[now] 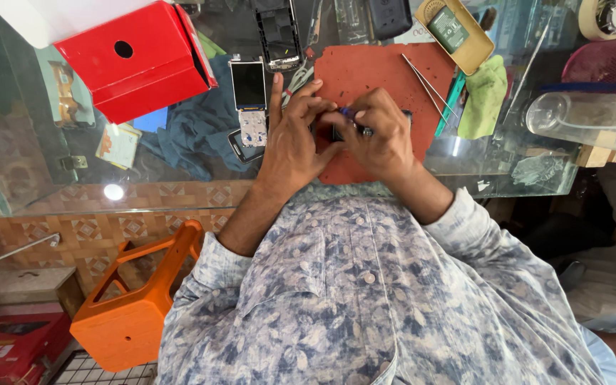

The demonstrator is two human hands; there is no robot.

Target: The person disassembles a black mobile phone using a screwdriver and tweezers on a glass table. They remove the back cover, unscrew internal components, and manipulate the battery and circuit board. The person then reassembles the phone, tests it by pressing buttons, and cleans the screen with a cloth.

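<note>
Small screwdriver point(354, 121) lengthwise across, tip leftward, between both hands

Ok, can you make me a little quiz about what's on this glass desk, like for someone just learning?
1. True or false: the red box lies left of the person's left hand.
2. What colour is the mat under both hands? A green, B reddish-brown, C white.
3. Fill in: the right hand pinches a small ____-handled tool over a dark part.

Key: 1 true. 2 B. 3 blue. The tweezers lie unused on the mat, and the orange stool stands on the floor.
</note>
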